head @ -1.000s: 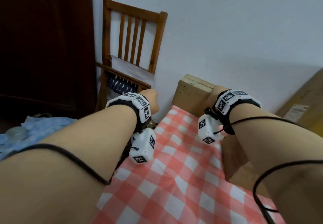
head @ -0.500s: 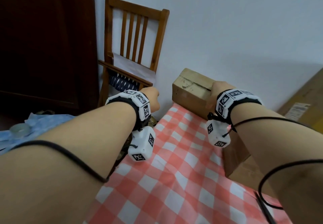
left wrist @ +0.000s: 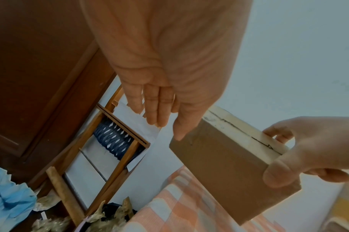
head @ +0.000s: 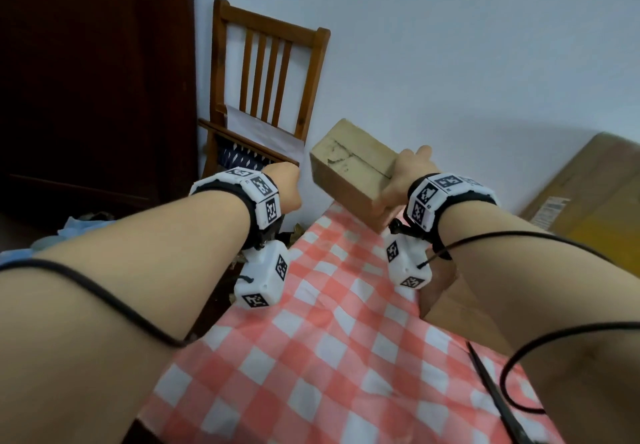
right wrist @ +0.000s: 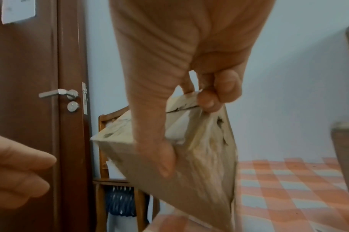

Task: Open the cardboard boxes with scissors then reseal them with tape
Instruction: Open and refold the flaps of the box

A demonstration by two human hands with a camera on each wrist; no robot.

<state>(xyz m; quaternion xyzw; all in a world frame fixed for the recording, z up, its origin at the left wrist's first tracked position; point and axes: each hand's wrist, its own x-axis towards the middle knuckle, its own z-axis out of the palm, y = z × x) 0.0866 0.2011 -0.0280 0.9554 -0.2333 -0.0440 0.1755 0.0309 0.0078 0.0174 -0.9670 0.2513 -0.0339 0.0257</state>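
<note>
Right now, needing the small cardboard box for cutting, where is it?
The small cardboard box is held in the right hand above the checked tablecloth's far edge, just right of the wooden chair.

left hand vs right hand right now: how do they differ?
The right hand grips the cardboard box by one end, lifted off the checked cloth; the left hand holds nothing. Right fingers curl round the box; left fingers hang straight beside it. Both wear marker wristbands.

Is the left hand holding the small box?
No. In the left wrist view the left hand is empty beside the box; only the right hand grips it.
</note>
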